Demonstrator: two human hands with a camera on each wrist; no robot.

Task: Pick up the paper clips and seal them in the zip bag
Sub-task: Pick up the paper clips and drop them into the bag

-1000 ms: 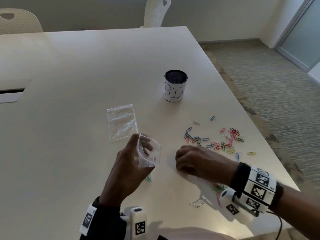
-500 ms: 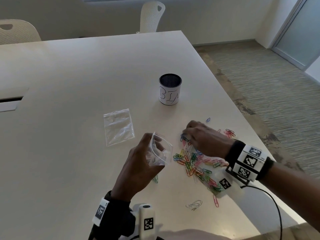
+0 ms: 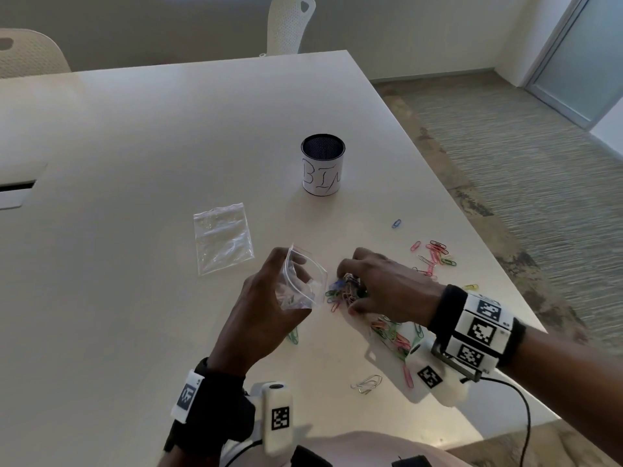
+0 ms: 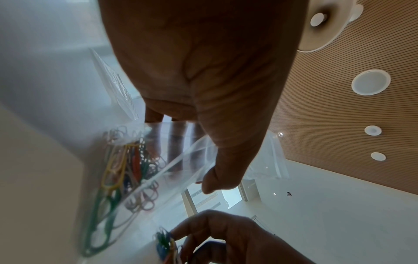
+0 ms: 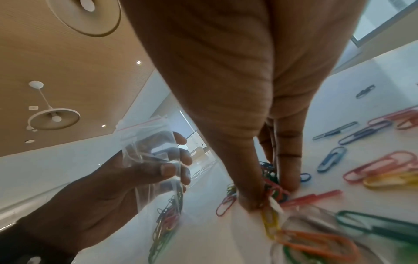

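I observe the left hand (image 3: 266, 311) raised above the surface (image 3: 135, 264), its thumb and curled fingers gripping a small clear zip bag (image 3: 303, 284) with the mouth held open toward the right; the left wrist view shows the thumb (image 4: 226, 160) pressed on the bag's outer wall and the other fingers behind it. A batch of coloured clips (image 4: 126, 166) already sits in the bottom of that bag. My right hand (image 3: 387, 288) is down on the surface just beside the bag's mouth, thumb and fingertips drawn together and pinching a cluster of paper clips (image 3: 347, 288); the right wrist view confirms the thumb (image 5: 244, 192) and one finger closing on a tangle of red, green and yellow clips. More loose clips (image 3: 394, 332) lie under and behind the right wrist, toward the near right edge of the surface, and a further scatter (image 3: 435, 254) lies beyond the right hand, close to the right edge, with a single blue clip (image 3: 396, 223) apart from it. A bare metal clip (image 3: 367, 384) lies near the near edge. A second zip bag (image 3: 222, 237) lies flat on the surface, beyond the left hand and clear of it. A black mesh cup (image 3: 323, 168) with a hand-lettered white label stands upright farther back, well apart from both hands.
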